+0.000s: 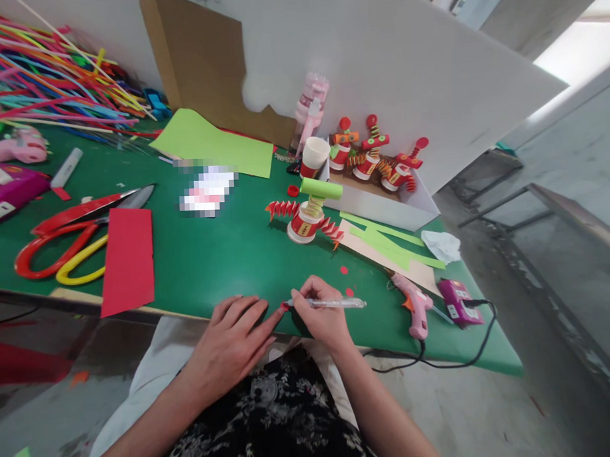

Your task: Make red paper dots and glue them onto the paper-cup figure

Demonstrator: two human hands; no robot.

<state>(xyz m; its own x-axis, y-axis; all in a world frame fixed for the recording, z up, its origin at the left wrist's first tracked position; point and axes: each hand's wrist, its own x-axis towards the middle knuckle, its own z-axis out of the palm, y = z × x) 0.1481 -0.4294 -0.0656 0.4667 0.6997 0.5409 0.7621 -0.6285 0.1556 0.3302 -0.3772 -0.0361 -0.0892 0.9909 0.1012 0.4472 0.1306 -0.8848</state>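
My left hand [241, 334] lies flat near the table's front edge, fingers stretched out, its index fingertip on a small red paper piece [285, 306]. A clear pen [340, 302] is gripped in my right hand [321, 314], its tip at that red piece. Beyond my hands stands a paper-cup figure [305, 222] with folded red paper arms and a green paper roll [321, 188] on top. Small red paper dots [349, 292] lie to the right of the pen. A red paper sheet [128, 258] partly covers large scissors [80, 238] on the left.
A white box [384, 206] at the back holds several finished-looking cup figures. Pink glue gun [414, 305], its cord and a purple power strip [460, 303] occupy the right. Green paper [216, 143] and many pipe cleaners [54, 77] lie at the back left.
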